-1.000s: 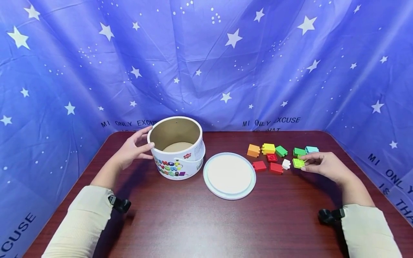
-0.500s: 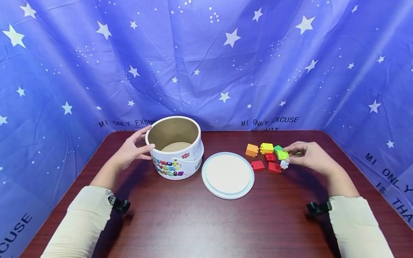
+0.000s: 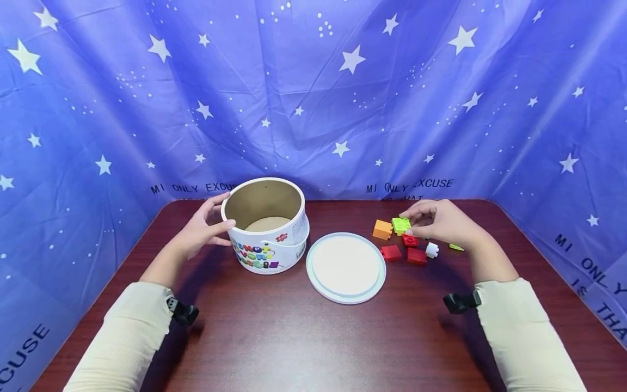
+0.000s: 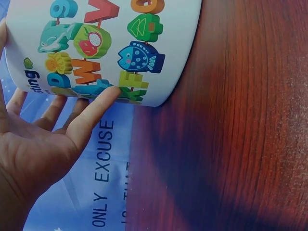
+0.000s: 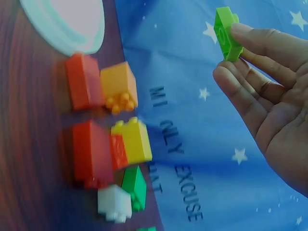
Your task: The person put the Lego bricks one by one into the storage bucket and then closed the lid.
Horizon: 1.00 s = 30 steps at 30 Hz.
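Observation:
My left hand [image 3: 198,231] rests against the left side of a white bucket [image 3: 264,256] printed with colourful letters and pictures. Its fingers and thumb lie fairly straight and spread on the outer wall, as the left wrist view also shows. The bucket stands upright without its lid, and its brown inside and bottom show. With thumb and fingers, my right hand [image 3: 443,220] pinches a lime-green building block [image 3: 401,225]. In the right wrist view that block [image 5: 226,34] is in the air, apart from the other blocks, its hollow underside partly visible.
A round white lid [image 3: 346,264] lies right of the bucket. Beyond it are several loose blocks: orange [image 3: 382,229], red [image 3: 416,256], white [image 3: 432,250], yellow [image 5: 137,139] and green [image 5: 136,187]. A lime-green piece [image 3: 456,247] shows below my right wrist. A starry curtain [image 3: 313,109] hangs behind.
My right hand has lifted the lime-green block from the right end of the pile and carried it left over the other blocks. The left hand and bucket have stayed in place.

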Each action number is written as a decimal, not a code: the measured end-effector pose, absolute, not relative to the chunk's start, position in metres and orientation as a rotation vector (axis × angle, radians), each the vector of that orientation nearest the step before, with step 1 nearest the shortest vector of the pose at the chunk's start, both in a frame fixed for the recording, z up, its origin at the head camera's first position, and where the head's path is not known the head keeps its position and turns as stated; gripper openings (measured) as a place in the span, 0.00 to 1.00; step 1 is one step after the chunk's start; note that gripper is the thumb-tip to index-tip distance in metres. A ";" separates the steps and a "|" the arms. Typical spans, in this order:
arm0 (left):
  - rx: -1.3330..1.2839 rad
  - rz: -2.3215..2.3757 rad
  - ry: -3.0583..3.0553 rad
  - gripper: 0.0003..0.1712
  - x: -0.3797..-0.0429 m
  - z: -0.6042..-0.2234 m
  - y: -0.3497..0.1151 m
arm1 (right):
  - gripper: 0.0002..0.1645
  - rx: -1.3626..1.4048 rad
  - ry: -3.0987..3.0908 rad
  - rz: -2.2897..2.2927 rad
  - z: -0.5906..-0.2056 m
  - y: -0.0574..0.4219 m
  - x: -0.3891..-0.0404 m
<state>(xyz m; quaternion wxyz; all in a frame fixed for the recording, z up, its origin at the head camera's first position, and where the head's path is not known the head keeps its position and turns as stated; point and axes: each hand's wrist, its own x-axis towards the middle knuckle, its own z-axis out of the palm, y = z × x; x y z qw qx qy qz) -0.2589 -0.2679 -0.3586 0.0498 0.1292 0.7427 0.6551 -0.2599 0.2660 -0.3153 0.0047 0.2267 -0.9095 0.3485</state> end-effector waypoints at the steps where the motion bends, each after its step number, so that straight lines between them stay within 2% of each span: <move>1: 0.387 1.992 2.260 0.44 -0.259 -0.359 -0.268 | 0.20 0.719 -2.850 1.101 -0.313 0.262 -0.261; 30: 0.357 2.004 2.236 0.44 -0.259 -0.358 -0.268 | 0.18 0.994 -2.757 1.211 -0.276 0.184 -0.277</move>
